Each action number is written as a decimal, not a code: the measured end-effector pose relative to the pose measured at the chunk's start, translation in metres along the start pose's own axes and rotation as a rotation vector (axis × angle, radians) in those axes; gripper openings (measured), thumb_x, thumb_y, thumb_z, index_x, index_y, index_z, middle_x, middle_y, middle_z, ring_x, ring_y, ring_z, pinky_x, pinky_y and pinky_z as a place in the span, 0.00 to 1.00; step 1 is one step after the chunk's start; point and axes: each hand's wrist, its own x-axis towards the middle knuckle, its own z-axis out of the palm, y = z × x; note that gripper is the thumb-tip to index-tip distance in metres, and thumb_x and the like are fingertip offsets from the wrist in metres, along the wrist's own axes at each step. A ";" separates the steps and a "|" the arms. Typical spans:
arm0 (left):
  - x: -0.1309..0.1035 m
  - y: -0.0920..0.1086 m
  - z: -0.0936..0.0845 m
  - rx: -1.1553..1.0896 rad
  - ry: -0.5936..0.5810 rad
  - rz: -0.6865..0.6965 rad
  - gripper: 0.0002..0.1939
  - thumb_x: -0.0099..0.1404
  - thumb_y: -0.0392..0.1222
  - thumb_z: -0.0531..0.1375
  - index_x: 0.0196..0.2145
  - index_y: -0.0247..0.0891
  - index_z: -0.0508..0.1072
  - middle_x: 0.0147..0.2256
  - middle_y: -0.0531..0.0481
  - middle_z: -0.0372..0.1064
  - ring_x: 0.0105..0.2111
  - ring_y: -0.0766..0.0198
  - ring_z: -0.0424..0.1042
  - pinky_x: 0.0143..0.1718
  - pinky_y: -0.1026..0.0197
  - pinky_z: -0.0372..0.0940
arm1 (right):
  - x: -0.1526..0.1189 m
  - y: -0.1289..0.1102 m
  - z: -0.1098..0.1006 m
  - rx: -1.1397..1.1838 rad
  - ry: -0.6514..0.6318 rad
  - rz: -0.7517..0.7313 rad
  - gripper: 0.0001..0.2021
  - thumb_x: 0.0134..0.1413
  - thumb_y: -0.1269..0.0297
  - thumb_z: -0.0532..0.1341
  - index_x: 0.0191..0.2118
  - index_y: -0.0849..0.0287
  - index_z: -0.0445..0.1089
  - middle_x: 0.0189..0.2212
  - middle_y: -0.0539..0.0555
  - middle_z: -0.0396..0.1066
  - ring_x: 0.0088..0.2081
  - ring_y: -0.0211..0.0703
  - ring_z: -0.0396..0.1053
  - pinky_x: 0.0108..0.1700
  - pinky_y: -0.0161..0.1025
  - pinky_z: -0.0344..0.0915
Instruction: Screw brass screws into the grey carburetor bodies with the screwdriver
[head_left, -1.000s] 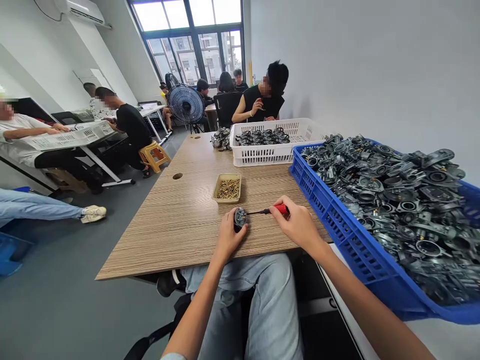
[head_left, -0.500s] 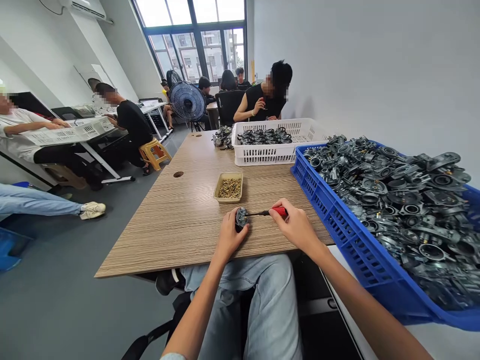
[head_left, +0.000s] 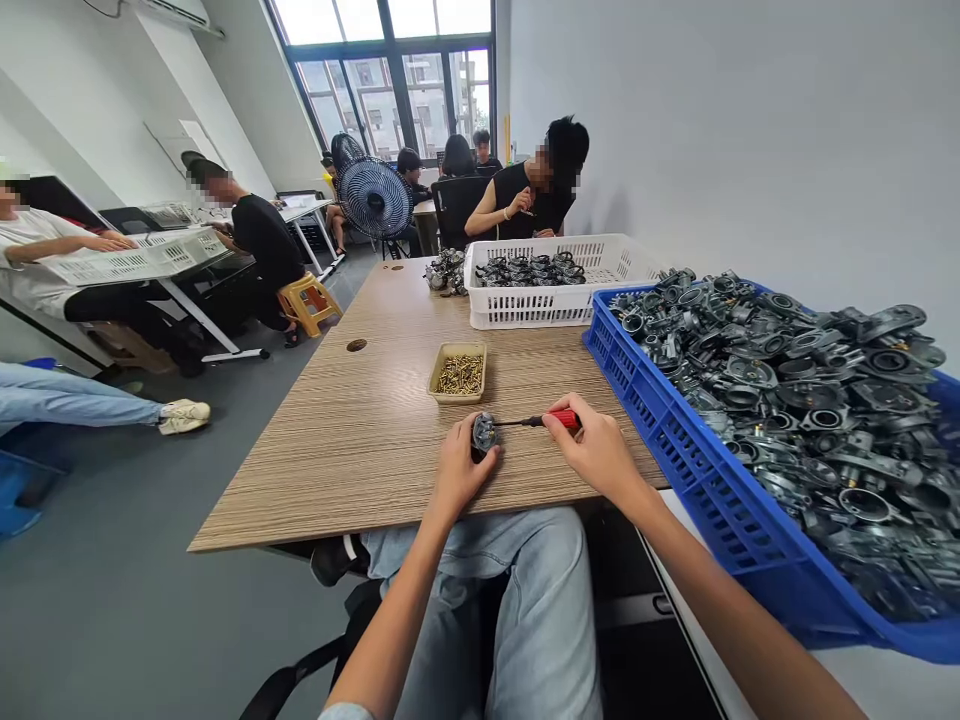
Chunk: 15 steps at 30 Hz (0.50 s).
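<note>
My left hand (head_left: pixel 459 467) is wrapped round a small grey metal part (head_left: pixel 484 432) on the wooden table (head_left: pixel 337 450), near its front edge. A screwdriver with a red handle (head_left: pixel 564 418) is gripped in my right hand (head_left: pixel 598 450). Its dark shaft lies nearly level and points left, with the tip at the metal part; whether the tip touches a screw is too small to tell. Just beyond my left hand stands a beige tray (head_left: pixel 430 380) full of small brass-coloured pieces.
A blue crate (head_left: pixel 694 480) heaped with metal parts stands at the right. Behind it a white crate (head_left: pixel 517 308) holds more parts, with others beside it on the table. A person in black (head_left: pixel 551 210) sits across the table. More people sit at the left and back.
The screwdriver and my right hand have shifted very slightly right and up. My left hand still holds the metal part in nearly the same place.
</note>
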 end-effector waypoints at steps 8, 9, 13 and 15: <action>0.000 -0.002 0.001 -0.008 -0.002 0.007 0.31 0.70 0.44 0.65 0.67 0.43 0.63 0.61 0.39 0.70 0.62 0.47 0.69 0.66 0.41 0.63 | 0.000 0.002 0.004 0.047 -0.024 -0.017 0.12 0.71 0.48 0.58 0.44 0.49 0.69 0.33 0.50 0.81 0.31 0.46 0.75 0.34 0.39 0.62; 0.000 -0.002 0.001 -0.009 -0.004 0.010 0.31 0.70 0.44 0.65 0.67 0.43 0.63 0.61 0.39 0.70 0.62 0.47 0.69 0.66 0.41 0.63 | 0.000 0.002 0.004 0.052 -0.029 -0.028 0.12 0.71 0.48 0.59 0.44 0.49 0.69 0.34 0.50 0.81 0.32 0.46 0.76 0.35 0.39 0.63; 0.001 -0.002 0.000 -0.008 -0.003 0.006 0.31 0.70 0.44 0.64 0.67 0.43 0.63 0.61 0.39 0.70 0.62 0.46 0.69 0.66 0.41 0.63 | -0.002 -0.003 0.001 0.044 -0.059 -0.071 0.10 0.72 0.50 0.59 0.45 0.50 0.69 0.36 0.50 0.81 0.32 0.46 0.75 0.35 0.39 0.62; 0.001 -0.002 0.001 -0.007 -0.003 -0.001 0.31 0.70 0.44 0.64 0.67 0.42 0.63 0.60 0.39 0.70 0.62 0.46 0.69 0.66 0.41 0.63 | -0.003 -0.005 0.001 0.027 -0.061 -0.073 0.10 0.72 0.50 0.59 0.46 0.50 0.69 0.35 0.49 0.81 0.30 0.45 0.74 0.35 0.39 0.62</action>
